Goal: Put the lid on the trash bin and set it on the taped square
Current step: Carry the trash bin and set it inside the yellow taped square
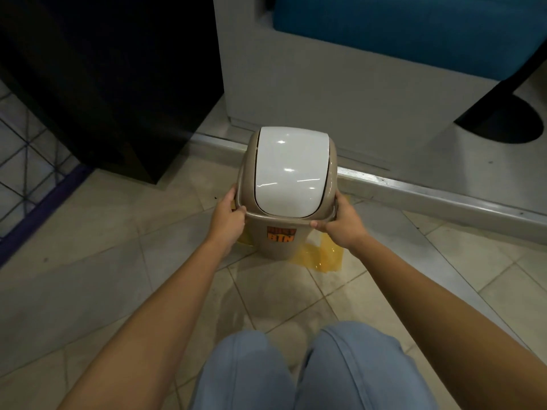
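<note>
A beige trash bin (278,247) with an orange label stands on the tiled floor in the middle of the view. Its lid (288,170), a beige frame with a white swing flap, sits on top of the bin. My left hand (228,221) grips the lid's left rim and my right hand (340,221) grips its right rim. Yellow tape (318,257) shows on the floor at the bin's base, on its right and a little on its left. The bin hides most of the taped square.
A black cabinet (118,84) stands at the back left. A metal floor rail (444,196) runs behind the bin, below a grey wall. A blue-edged wire grid (26,173) lies at far left. My knees (310,371) in blue jeans fill the bottom.
</note>
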Motion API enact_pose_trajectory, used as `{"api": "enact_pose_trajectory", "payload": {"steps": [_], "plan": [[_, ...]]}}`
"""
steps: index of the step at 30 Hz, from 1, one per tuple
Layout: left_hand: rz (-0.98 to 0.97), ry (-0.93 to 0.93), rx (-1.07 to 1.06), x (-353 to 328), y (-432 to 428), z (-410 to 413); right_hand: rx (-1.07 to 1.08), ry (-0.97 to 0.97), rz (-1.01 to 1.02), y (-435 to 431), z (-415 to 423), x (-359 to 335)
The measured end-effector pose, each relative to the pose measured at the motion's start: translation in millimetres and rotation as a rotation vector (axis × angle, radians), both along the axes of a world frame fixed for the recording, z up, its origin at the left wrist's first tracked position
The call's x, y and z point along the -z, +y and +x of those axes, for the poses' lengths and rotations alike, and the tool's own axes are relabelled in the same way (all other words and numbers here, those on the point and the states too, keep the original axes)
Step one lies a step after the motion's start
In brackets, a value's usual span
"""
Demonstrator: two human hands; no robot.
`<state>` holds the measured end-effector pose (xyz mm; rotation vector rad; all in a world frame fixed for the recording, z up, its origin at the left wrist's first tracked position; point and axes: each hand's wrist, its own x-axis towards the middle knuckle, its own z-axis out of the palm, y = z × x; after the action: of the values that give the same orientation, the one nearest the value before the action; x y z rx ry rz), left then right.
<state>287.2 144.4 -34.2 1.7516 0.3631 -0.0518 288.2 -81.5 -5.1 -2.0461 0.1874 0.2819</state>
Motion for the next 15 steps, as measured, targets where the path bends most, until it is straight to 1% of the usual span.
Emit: {"api": "enact_pose_trajectory", "payload": {"steps": [9,12,15], "plan": [[0.043,0.003,-0.009,-1.5,-2.3,18.0,-0.033,0.008,-0.115,0.8,20.0,2.0],[0.018,-0.010,0.068,-6.7,0.1,22.9,-0.044,-0.002,-0.125,-0.2,25.6,0.7],[0.050,-0.024,0.131,-10.9,1.5,29.0,-0.040,-0.014,-0.138,-0.6,31.4,0.2]]}}
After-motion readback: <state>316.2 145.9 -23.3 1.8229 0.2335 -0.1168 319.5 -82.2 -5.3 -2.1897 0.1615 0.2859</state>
